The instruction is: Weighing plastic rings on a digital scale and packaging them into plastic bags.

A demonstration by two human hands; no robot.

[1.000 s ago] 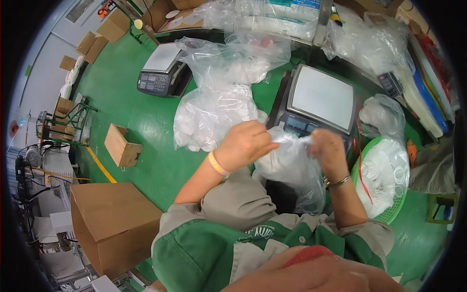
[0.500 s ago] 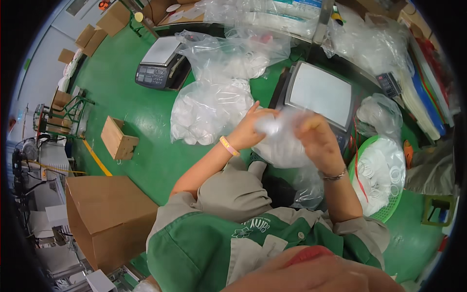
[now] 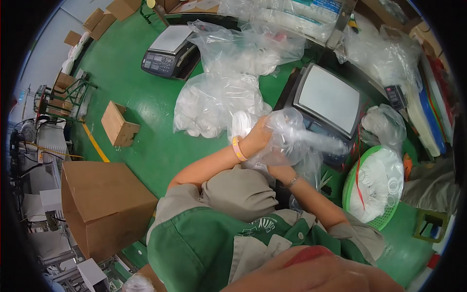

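Observation:
A clear plastic bag (image 3: 287, 129) is in front of me, its narrow gathered part stretching right towards the near edge of a scale. My left hand (image 3: 258, 136), with a pink-yellow wristband, is closed on the bag's left side. My right hand (image 3: 281, 171) is low against the near side of the bag, its fingers mostly hidden behind the plastic. White rings (image 3: 241, 124) lie in plastic just beyond my left hand. Further off are large clear bags (image 3: 206, 104) filled with white round pieces. The digital scale (image 3: 328, 100) has a pale, bare plate.
A second scale (image 3: 168, 48) stands at far left. On the right, a green basket (image 3: 348, 187) holds white rings, with a red strap over it. Scissors (image 3: 325, 180) lie near my right forearm. A cardboard box (image 3: 104, 204) and a wooden stool (image 3: 119, 124) are on the left.
My right hand has come down and left from beside the scale to under the bag. The bag has spread out, and its narrow part points right. The view has shifted slightly.

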